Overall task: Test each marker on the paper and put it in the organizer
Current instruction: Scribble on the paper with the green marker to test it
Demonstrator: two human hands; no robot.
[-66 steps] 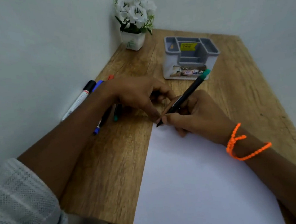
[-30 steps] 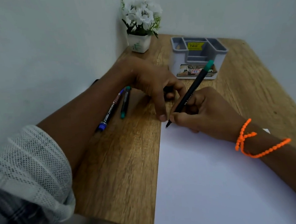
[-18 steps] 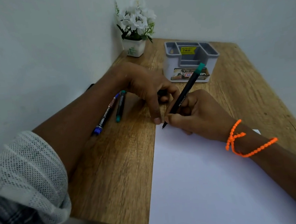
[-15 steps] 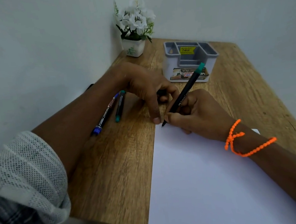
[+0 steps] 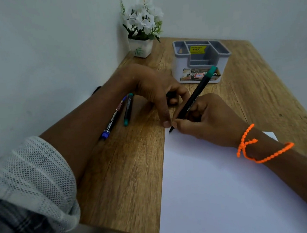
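Note:
My right hand [image 5: 207, 124] grips a black marker with a green end [image 5: 196, 96], slanted, its tip touching the top left corner of the white paper [image 5: 221, 185]. My left hand [image 5: 152, 90] rests just left of it, index fingertip pressed down by that corner, the other fingers curled around a small dark cap [image 5: 170, 95]. A blue-capped marker [image 5: 111, 120] and a green-capped marker [image 5: 127, 109] lie side by side on the table under my left wrist. The grey organizer [image 5: 181, 64] stands behind my hands, its compartments showing no markers.
The wooden table [image 5: 128, 175] sits in a corner of white walls. A white pot of white flowers [image 5: 141, 48] stands at the back left beside the organizer. The end of another dark marker [image 5: 97, 88] peeks out behind my left forearm.
My left hand has let go of the marker and set its index finger down beside the paper's corner. The marker tip has stayed at that corner; only my view has shifted.

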